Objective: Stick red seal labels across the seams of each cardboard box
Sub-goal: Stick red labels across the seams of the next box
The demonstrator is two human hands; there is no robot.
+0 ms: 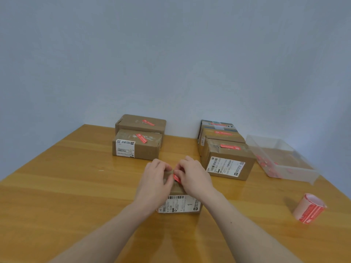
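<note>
A small cardboard box (180,203) with a white shipping label on its near face sits in the middle of the table, right in front of me. My left hand (154,184) and my right hand (193,177) both rest on its top and hide most of it. Between the fingertips of both hands lies a red seal label (177,178), its far end pinched by my right fingers. Two boxes at the back left (138,147) and three at the back right (228,162) each carry a red label on top.
A roll of red seal labels (308,208) stands on the wooden table (76,186) at the near right. A clear plastic tub (281,158) with red scraps inside sits at the far right. A pale wall rises behind the table.
</note>
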